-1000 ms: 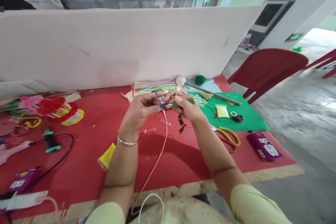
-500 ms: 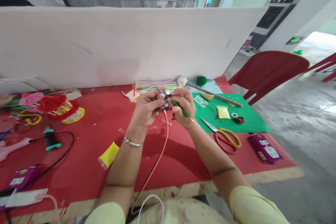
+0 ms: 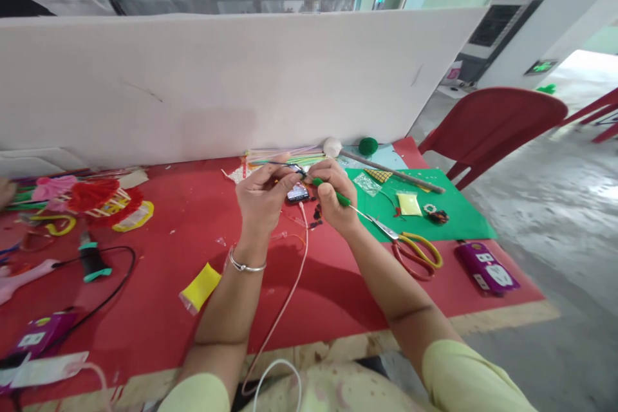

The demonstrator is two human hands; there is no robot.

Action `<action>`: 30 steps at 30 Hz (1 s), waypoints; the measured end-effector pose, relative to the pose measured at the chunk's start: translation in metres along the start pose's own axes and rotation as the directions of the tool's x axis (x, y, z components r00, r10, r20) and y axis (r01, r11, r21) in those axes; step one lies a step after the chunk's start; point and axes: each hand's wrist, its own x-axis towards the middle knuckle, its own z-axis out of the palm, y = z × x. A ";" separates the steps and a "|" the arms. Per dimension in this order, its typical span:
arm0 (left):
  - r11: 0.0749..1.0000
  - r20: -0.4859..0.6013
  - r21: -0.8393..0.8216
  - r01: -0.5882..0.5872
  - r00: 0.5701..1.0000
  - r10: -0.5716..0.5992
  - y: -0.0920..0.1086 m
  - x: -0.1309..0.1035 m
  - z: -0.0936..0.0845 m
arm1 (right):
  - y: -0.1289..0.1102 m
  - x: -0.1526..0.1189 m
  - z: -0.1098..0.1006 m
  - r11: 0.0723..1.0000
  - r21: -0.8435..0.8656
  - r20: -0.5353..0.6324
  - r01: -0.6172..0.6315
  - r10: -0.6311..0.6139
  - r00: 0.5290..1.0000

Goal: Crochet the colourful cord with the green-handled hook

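Note:
My left hand point(image 3: 263, 196) is closed, its thumb and fingertips pinching a small dark piece point(image 3: 302, 172). A thin dark strand runs from there along the fingers. My right hand point(image 3: 338, 196) is closed around a green-handled tool point(image 3: 332, 191) with a thin metal shaft pointing back past the wrist. Its fingertips meet the left ones at the dark piece, whose details are too small to make out. Just beneath both hands lies a phone point(image 3: 298, 193) with a lit screen and a pink cable point(image 3: 305, 244) plugged in. Several small dark bits point(image 3: 317, 214) lie beside the phone.
Scissors point(image 3: 408, 244) rest partly on the green sheet point(image 3: 463, 212), near a pale yellow packet point(image 3: 409, 204). A purple pouch point(image 3: 487, 268) lies at right, a yellow packet point(image 3: 200, 288) at left. A white board point(image 3: 217, 84) stands behind. Another person's hand point(image 3: 6, 193) shows at far left.
My hands have shifted slightly and the green handle now lies at a flatter angle. More of the phone shows under them, and the dark strand has come into clearer view.

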 end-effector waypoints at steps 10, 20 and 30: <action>0.969 0.075 -0.203 0.141 0.989 -0.128 0.010 -0.004 0.006 | 0.002 -0.003 0.001 0.978 -0.148 -0.025 0.147 -0.152 0.988; 0.828 0.275 -0.344 0.443 0.890 -0.363 0.016 0.003 -0.005 | 0.013 -0.004 -0.013 0.876 -0.304 0.122 0.374 -0.354 0.927; 0.920 0.220 -0.161 0.357 0.922 -0.319 0.020 0.011 -0.020 | 0.003 0.018 -0.036 0.922 -0.232 0.307 0.311 -0.234 0.922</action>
